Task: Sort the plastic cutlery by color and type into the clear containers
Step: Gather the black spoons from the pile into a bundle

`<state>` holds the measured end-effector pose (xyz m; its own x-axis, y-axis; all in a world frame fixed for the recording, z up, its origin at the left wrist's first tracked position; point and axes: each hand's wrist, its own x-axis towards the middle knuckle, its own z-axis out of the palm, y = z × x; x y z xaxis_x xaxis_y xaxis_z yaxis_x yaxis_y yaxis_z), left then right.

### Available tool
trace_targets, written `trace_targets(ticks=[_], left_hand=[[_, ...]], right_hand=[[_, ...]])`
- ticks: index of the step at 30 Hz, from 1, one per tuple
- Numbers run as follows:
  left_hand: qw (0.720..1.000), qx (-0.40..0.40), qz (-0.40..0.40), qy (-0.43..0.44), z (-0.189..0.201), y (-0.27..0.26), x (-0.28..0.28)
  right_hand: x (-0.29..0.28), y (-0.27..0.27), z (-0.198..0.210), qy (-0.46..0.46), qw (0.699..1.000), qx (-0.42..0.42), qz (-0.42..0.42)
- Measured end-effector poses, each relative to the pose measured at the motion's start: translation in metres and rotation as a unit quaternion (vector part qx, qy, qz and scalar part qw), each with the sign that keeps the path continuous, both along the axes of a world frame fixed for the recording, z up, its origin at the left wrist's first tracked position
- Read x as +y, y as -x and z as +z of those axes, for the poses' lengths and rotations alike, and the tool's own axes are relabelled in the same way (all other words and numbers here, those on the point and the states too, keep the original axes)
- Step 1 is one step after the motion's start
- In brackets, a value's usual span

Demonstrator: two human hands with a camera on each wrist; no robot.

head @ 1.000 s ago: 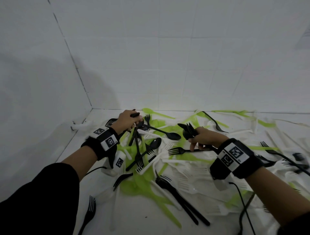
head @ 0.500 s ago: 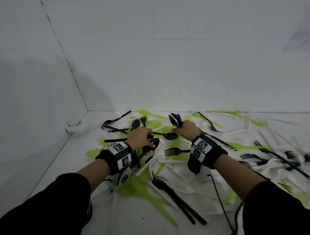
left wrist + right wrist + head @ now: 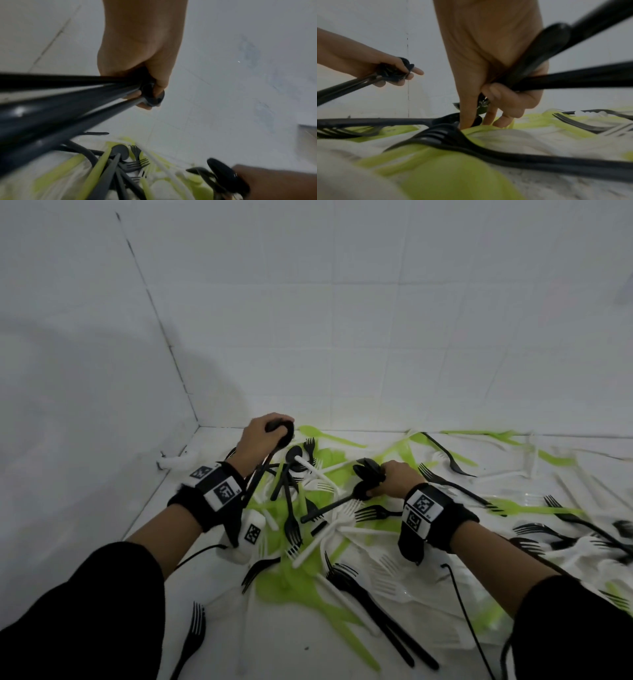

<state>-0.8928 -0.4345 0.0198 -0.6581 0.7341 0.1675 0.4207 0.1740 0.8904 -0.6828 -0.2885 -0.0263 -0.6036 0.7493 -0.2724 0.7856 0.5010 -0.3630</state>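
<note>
Gripping a bundle of black plastic spoons (image 3: 286, 436), the left hand (image 3: 261, 438) has its fingers curled tight round the spoon bowls, the handles slanting back past the wrist. The left wrist view shows this same closed grip (image 3: 137, 56) with the dark handles fanning toward the camera.

The right hand (image 3: 394, 479) holds its own bunch of black spoons (image 3: 368, 470) in the palm, while its index finger (image 3: 467, 115) and other fingertips reach down onto one more black spoon (image 3: 337, 505) lying on the pile, just below the grip.

Between and below both hands spreads a loose heap of black plastic forks (image 3: 293, 525), white plastic forks (image 3: 337, 523) and lime-green plastic cutlery (image 3: 294, 583), crossing one another on the white tiled counter (image 3: 291, 655). More forks lie to the right of the right hand. A white tiled wall (image 3: 342, 320) stands beyond both hands.
</note>
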Motion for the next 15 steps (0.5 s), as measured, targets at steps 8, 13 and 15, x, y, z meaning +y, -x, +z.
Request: trace_targets(ticks=[8,13,15], left_hand=[[0.978,-0.209,0.003,-0.019,0.001,0.019,0.001],[0.991,-0.079,0.033,0.1,-0.015,0.026,0.026],[0.983,0.033,-0.001,0.18,-0.022,0.027,0.037]], right_hand=[[0.005,-0.011,0.01,0.209,0.912,0.329,-0.126],[0.002,-0.013,0.037,0.252,0.821,0.491,-0.147],[-0.001,-0.01,0.045,0.238,0.795,0.537,-0.152]])
